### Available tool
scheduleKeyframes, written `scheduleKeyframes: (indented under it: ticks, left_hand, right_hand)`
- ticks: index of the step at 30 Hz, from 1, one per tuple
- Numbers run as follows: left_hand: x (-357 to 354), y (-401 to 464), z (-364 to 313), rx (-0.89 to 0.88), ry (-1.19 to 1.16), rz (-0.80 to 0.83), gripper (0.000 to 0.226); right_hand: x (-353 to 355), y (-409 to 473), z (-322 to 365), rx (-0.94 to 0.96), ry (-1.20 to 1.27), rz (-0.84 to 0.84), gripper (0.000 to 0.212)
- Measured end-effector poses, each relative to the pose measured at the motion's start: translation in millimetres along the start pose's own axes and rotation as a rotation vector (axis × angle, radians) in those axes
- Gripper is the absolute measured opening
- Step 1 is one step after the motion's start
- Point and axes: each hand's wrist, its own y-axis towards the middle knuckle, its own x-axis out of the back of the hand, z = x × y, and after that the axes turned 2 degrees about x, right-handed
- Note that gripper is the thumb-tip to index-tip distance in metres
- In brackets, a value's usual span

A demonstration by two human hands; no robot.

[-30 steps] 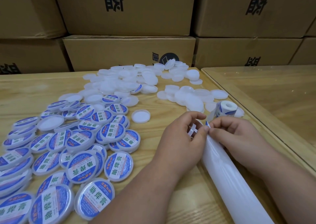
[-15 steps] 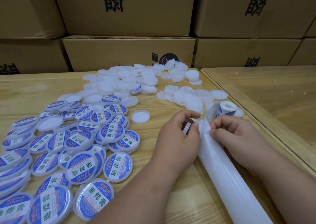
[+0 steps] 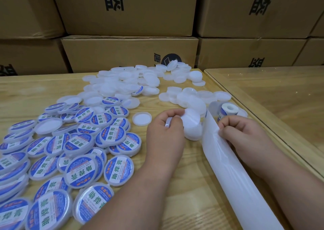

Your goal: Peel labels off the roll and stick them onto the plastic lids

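Note:
My left hand [image 3: 165,135] grips a plastic lid [image 3: 168,123] edge-on, with a white round piece [image 3: 191,120] at its fingertips; I cannot tell whether that piece is a peeled label or another lid. Just to the right, my right hand [image 3: 245,135] pinches the edge of the white backing strip [image 3: 233,173]. The strip runs from the label roll [image 3: 228,110] down to the bottom right. Blank white lids [image 3: 122,85] are heaped at the back. Lids with blue labels [image 3: 78,149] cover the left of the table.
One blank lid [image 3: 142,118] lies alone left of my left hand. Stacked cardboard boxes [image 3: 129,54] wall off the back. A second, glass-topped table [image 3: 280,98] adjoins on the right, its raised edge close to my right wrist.
My left hand has drawn left, away from the strip, and a white round piece now shows at its fingertips. More of the backing strip is exposed. My right hand has barely moved.

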Motion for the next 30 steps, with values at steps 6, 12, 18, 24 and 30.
scheduleKeyframes:
  ticks: [6,12,18,24,30]
  left_hand:
    - [-1,-2,-1,0.01,0.01,0.055,0.026]
    - [-1,-5,-2,-0.002,-0.035,0.138,0.023]
    - [-1,-4,-1,0.01,-0.058,0.187,0.023]
    - [3,-1,-5,0.041,-0.177,0.209,0.024]
    - [10,2,-10,0.071,-0.397,0.177,0.028]
  right_hand:
    - [-7,0,-4,0.256,-0.074,-0.174,0.032]
    - [-15,-5,4,0.517,-0.19,-0.218,0.038]
    - [-18,-6,7,0.541,-0.229,-0.222,0.03]
    - [-25,-6,12,0.537,-0.22,-0.213,0.03]
    - [-40,5,35,0.444,-0.099,-0.18,0.033]
